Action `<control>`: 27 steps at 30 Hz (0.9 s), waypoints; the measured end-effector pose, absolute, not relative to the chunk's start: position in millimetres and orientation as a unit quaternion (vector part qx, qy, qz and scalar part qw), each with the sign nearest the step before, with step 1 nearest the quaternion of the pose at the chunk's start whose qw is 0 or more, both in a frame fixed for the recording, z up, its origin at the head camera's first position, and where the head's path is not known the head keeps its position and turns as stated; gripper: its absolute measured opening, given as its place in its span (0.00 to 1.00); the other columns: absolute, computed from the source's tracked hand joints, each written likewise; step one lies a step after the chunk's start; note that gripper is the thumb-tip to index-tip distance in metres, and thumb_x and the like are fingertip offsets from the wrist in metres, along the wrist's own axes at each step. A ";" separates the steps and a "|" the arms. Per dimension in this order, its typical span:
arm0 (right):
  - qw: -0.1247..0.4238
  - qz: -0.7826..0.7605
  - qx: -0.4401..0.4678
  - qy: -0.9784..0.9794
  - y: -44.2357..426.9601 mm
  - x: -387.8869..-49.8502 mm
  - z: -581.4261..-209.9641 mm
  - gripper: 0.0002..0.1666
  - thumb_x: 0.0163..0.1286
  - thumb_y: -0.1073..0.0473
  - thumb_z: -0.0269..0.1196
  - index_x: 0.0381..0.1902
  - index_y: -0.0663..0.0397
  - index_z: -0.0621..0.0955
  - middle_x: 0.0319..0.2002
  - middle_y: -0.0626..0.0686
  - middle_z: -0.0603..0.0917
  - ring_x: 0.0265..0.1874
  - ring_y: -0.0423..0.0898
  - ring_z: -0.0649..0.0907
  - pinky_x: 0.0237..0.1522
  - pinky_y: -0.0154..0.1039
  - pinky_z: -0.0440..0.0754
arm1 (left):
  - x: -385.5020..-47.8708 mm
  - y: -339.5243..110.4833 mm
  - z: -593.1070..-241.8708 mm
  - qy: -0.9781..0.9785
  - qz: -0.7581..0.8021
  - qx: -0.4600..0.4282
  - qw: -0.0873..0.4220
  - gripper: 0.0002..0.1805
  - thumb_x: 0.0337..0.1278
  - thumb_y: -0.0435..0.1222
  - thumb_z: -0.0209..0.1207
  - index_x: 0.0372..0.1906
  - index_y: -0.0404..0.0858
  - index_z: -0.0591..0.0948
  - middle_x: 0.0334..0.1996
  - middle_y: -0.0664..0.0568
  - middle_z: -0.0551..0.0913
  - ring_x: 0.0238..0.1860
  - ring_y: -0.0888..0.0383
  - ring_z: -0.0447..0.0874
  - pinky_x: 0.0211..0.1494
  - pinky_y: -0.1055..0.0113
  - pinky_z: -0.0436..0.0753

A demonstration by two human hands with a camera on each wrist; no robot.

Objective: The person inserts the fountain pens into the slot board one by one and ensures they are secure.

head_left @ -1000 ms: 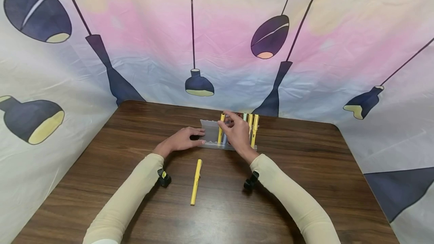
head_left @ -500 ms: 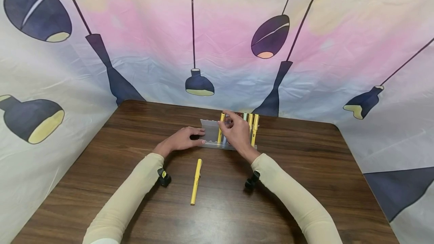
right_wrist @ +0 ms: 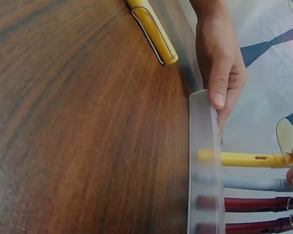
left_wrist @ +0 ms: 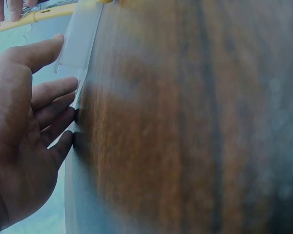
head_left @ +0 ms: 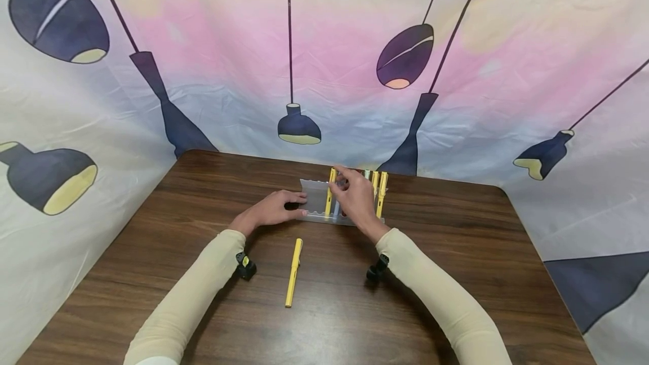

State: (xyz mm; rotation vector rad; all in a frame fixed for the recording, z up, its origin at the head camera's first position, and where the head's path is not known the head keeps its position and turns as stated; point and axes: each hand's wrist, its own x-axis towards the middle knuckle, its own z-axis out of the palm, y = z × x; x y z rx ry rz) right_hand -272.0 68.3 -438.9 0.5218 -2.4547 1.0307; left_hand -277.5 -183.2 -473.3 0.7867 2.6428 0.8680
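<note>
A clear plastic pen stand [head_left: 314, 199] stands towards the back of the table. My left hand [head_left: 272, 208] holds its left end, thumb on the front lip and fingers at the end edge. With thumb and fingertips, my right hand [head_left: 356, 199] pinches the upper part of a yellow pen [right_wrist: 244, 159], whose lower end is in the stand. Beside that pen sit a pale blue-grey pen [right_wrist: 254, 183] and dark red pens [right_wrist: 254, 204]. Two more yellow pens [head_left: 381, 196] lean at the stand's right end; the right hand hides part of the row.
Another yellow pen [head_left: 293, 275] lies on the wooden table [head_left: 456, 252], in front of the stand and between the forearms. A fabric backdrop [head_left: 228, 72] printed with lamps hangs right behind the table's far edge.
The right hand's fingers have shifted slightly, and the yellow pen they pinch has turned a little, its slot now facing the front. The left hand, stand and loose pen stay put.
</note>
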 end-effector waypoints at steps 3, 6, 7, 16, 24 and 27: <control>0.211 0.365 0.188 -0.887 68.1 -270.0 -436.2 0.26 0.67 0.58 0.72 0.63 0.52 0.83 0.36 0.51 0.85 0.29 0.43 0.85 0.33 0.41 0.85 | -277.2 -182.8 -473.1 0.907 0.297 0.272 0.125 0.32 0.72 0.54 0.58 0.70 0.37 0.76 0.75 0.45 0.69 0.76 0.42 0.64 0.75 0.44 0.67; 0.210 0.367 0.195 -0.885 67.5 -267.1 -432.1 0.25 0.68 0.58 0.72 0.62 0.52 0.84 0.34 0.51 0.83 0.29 0.44 0.84 0.33 0.42 0.84 | -277.3 -182.9 -472.7 0.908 0.295 0.270 0.125 0.33 0.72 0.54 0.58 0.70 0.38 0.76 0.75 0.45 0.69 0.76 0.43 0.64 0.75 0.44 0.67; 0.212 0.367 0.197 -0.884 67.3 -266.5 -430.9 0.25 0.67 0.58 0.72 0.62 0.53 0.84 0.34 0.51 0.83 0.29 0.44 0.84 0.33 0.43 0.84 | -277.3 -183.0 -472.4 0.908 0.295 0.269 0.124 0.33 0.72 0.54 0.58 0.71 0.38 0.76 0.75 0.45 0.69 0.76 0.43 0.64 0.75 0.44 0.67; 0.207 0.353 0.183 -0.894 69.2 -269.2 -430.8 0.25 0.67 0.59 0.72 0.62 0.53 0.84 0.32 0.48 0.82 0.28 0.42 0.82 0.33 0.41 0.82 | -275.8 -182.0 -471.5 0.909 0.294 0.263 0.131 0.33 0.72 0.55 0.58 0.71 0.38 0.76 0.75 0.45 0.69 0.76 0.43 0.63 0.75 0.44 0.66; 0.209 0.362 0.180 -0.890 75.3 -269.1 -428.7 0.23 0.67 0.60 0.71 0.60 0.52 0.85 0.33 0.49 0.83 0.27 0.43 0.82 0.32 0.43 0.82 | -277.5 -182.0 -474.4 0.908 0.297 0.263 0.133 0.34 0.72 0.55 0.57 0.71 0.37 0.76 0.75 0.45 0.68 0.77 0.42 0.62 0.76 0.44 0.65; 0.202 0.383 0.183 -0.883 78.3 -267.1 -426.2 0.21 0.68 0.60 0.70 0.58 0.55 0.86 0.34 0.50 0.84 0.27 0.43 0.82 0.33 0.43 0.82 | -277.8 -182.4 -473.6 0.909 0.295 0.263 0.130 0.34 0.72 0.55 0.57 0.71 0.37 0.76 0.75 0.45 0.68 0.77 0.42 0.62 0.76 0.44 0.65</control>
